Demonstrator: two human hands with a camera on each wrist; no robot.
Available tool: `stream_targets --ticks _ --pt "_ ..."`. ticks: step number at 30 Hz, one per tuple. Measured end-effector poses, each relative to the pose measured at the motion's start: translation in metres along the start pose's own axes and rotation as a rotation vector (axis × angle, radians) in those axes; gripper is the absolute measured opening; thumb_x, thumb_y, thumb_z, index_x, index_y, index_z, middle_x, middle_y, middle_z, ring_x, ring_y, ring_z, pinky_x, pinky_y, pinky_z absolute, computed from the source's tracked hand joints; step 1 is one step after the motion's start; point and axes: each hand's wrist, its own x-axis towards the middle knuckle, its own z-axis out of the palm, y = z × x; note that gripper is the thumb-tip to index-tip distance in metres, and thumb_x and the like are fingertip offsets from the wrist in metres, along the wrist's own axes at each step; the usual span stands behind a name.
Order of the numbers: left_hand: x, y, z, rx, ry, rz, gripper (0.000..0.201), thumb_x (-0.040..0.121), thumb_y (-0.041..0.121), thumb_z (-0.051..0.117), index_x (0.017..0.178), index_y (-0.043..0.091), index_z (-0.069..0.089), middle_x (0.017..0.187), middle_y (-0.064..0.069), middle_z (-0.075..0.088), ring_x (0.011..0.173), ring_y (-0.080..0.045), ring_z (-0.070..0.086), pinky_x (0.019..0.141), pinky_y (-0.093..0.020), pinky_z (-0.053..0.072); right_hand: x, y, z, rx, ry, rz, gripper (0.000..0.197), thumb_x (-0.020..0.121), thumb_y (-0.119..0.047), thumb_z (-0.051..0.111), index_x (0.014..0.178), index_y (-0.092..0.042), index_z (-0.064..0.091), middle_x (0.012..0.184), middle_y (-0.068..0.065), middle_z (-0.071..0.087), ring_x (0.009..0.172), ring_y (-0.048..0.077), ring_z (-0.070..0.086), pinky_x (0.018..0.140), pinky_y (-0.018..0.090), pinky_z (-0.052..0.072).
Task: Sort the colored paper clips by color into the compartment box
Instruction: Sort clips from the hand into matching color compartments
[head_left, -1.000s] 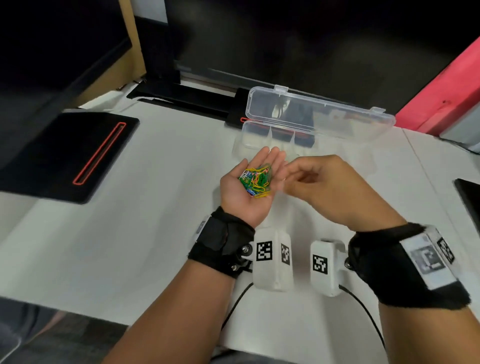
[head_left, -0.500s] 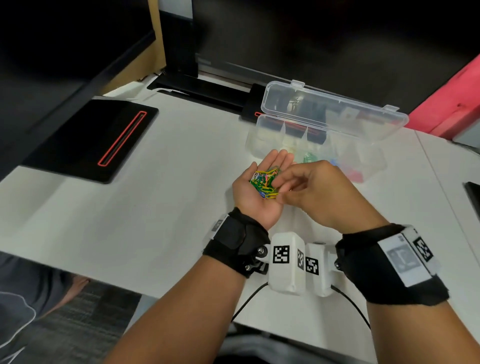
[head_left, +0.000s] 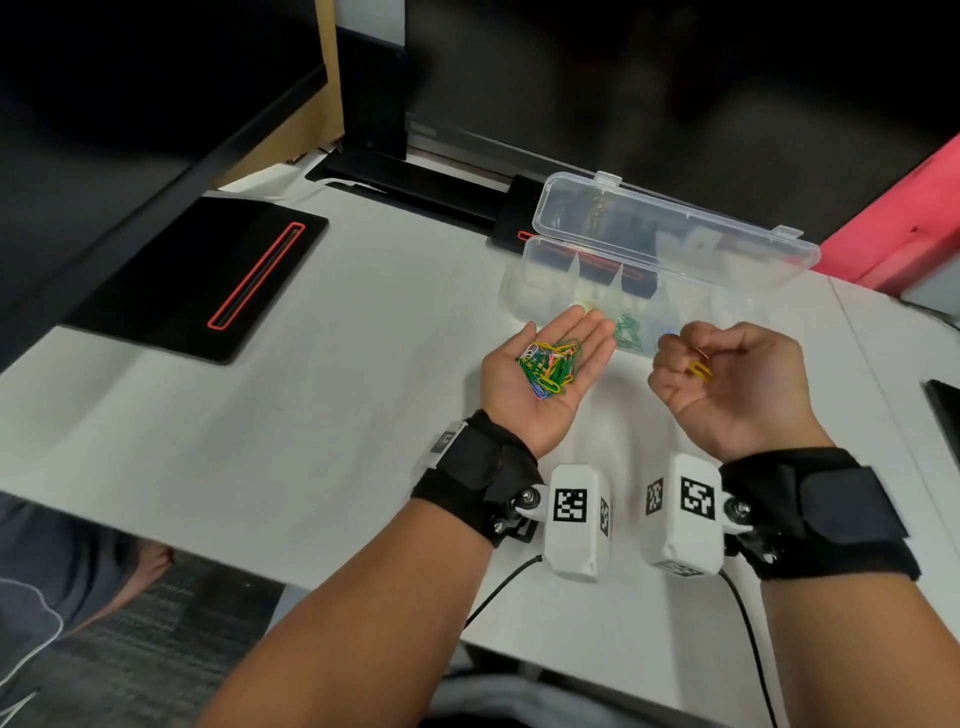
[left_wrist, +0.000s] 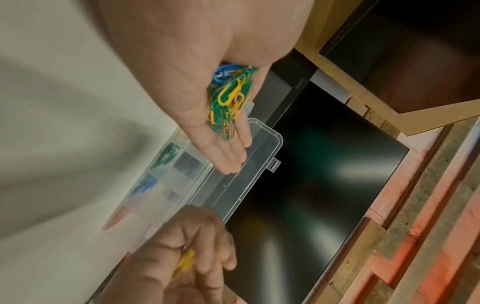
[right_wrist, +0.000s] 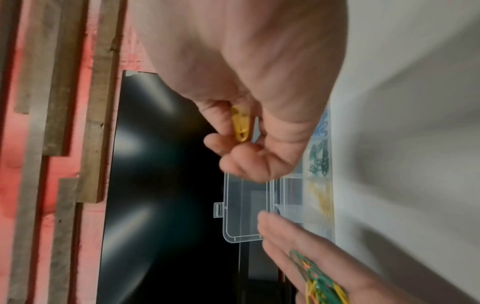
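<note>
I am holding a pile of paper clips (head_left: 551, 368) in my left hand (head_left: 540, 379). The palm is facing up, the fingers are lying straight and together, and the pile is resting on the palm and finger bases. Green and yellow clips are making up most of the pile; a few blue ones are lying at its near edge.

I am holding a yellow clip (head_left: 700, 370) in my right hand (head_left: 737, 387). The fingers are curling inward over the palm and the clip is sitting inside that curl, as the right wrist view (right_wrist: 240, 125) is also showing. The two hands are staying apart, side by side, above the white table (head_left: 322, 415).

The clear compartment box (head_left: 561, 280) is sitting on the table just beyond both hands, its lid (head_left: 675, 228) standing open at the far side. Green clips (head_left: 629, 332) are lying in one near compartment, just past my left fingertips. In the left wrist view, blue clips (left_wrist: 145, 185) are lying in the compartment next to the green ones. In the right wrist view, yellow clips (right_wrist: 320, 197) are occupying the compartment on the other side of the green ones.

A black mat with a red outlined slot (head_left: 208, 275) is lying on the table well to the left. A camera unit with a square marker (head_left: 574, 519) is hanging at each wrist.
</note>
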Motion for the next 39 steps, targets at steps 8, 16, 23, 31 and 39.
stream_targets --ticks 8,16,23,31,39 --pt "-0.001 0.001 0.000 0.044 0.012 0.035 0.048 0.103 0.028 0.030 0.109 -0.005 0.064 0.108 -0.022 0.069 0.099 -0.033 0.066 0.095 -0.039 0.047 -0.011 0.010 0.035 -1.120 -0.118 -0.330 0.009 0.081 -0.007 0.064 0.077 -0.005 0.072 0.043 -0.009 0.042 0.042 0.014 0.030 0.041 0.020 0.027" --pt "-0.004 0.001 -0.001 0.090 0.028 0.029 0.047 0.103 0.029 0.029 0.110 0.000 0.064 0.104 -0.018 0.071 0.102 -0.030 0.063 0.095 -0.038 0.046 -0.001 0.029 0.048 -1.754 -0.225 -0.416 0.006 0.074 -0.025 0.080 0.079 -0.028 0.076 0.079 -0.010 0.067 0.082 0.011 0.062 0.075 0.025 0.050" --pt "0.000 0.003 -0.003 0.028 0.008 0.060 0.045 0.103 0.027 0.030 0.112 -0.003 0.062 0.106 -0.024 0.068 0.096 -0.033 0.067 0.088 -0.038 0.053 -0.002 0.016 0.047 -1.503 -0.265 -0.446 0.011 0.082 -0.017 0.072 0.075 -0.024 0.076 0.068 -0.007 0.069 0.065 0.007 0.058 0.065 0.022 0.048" --pt "-0.003 0.003 -0.001 -0.044 -0.009 0.030 0.051 0.103 0.026 0.032 0.100 -0.008 0.069 0.105 -0.024 0.069 0.087 -0.033 0.072 0.077 -0.040 0.059 0.010 0.005 0.039 -0.246 -0.282 -0.031 0.017 0.073 -0.020 0.042 0.059 -0.018 0.031 0.049 -0.004 0.024 0.058 0.018 0.017 0.059 0.029 0.030" --pt "-0.003 0.005 -0.001 -0.110 -0.017 0.016 0.047 0.104 0.025 0.032 0.109 -0.011 0.062 0.111 -0.028 0.066 0.100 -0.041 0.064 0.085 -0.047 0.054 0.015 0.006 0.036 -0.254 -0.209 0.009 0.027 0.104 -0.025 0.036 0.089 -0.015 0.056 0.045 -0.006 0.020 0.040 0.009 0.018 0.038 0.020 0.026"
